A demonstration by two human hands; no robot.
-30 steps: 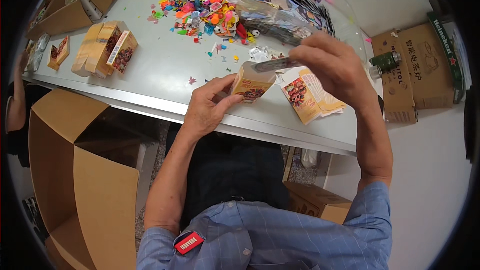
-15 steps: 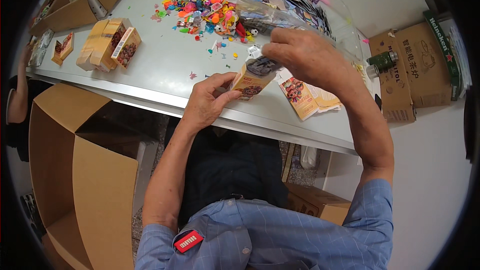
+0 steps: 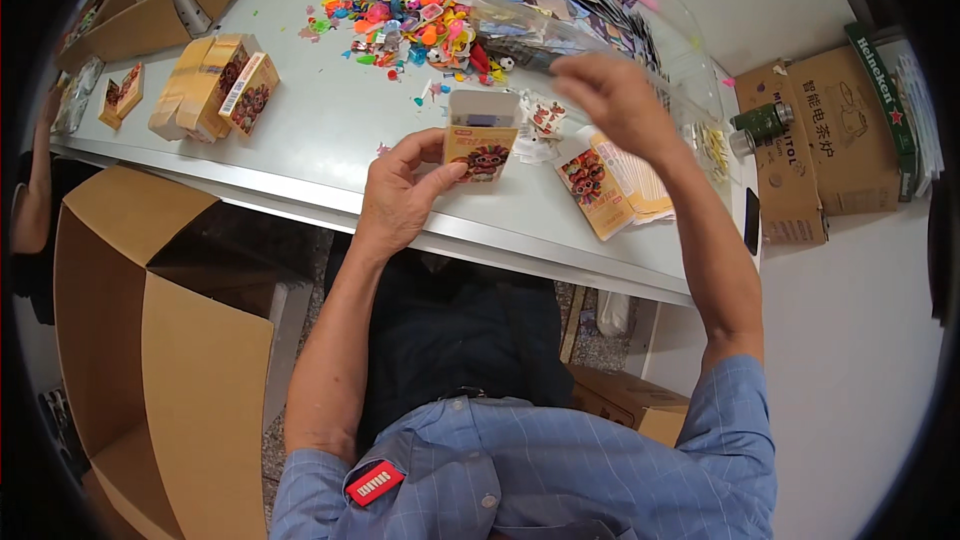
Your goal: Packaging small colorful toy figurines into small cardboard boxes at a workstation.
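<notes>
Box (image 3: 485, 147) at 12 o'clock, prob. mid-filling, is pinched btw L hand (image 3: 402, 195) thumb & fingers; R hand (image 3: 622, 105), approx. 1:30, is loosely curled, nothing visibly held; steady hold req'd next.

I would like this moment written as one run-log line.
left hand: holds small yellow box, top open | right hand: nothing visible held, near card pile | further back: colourful toy pile

A small yellow carton (image 3: 484, 152) with reddish cartoon print sits open-topped, pale flap (image 3: 484, 102) raised, in the left fingers (image 3: 424, 146).
</notes>
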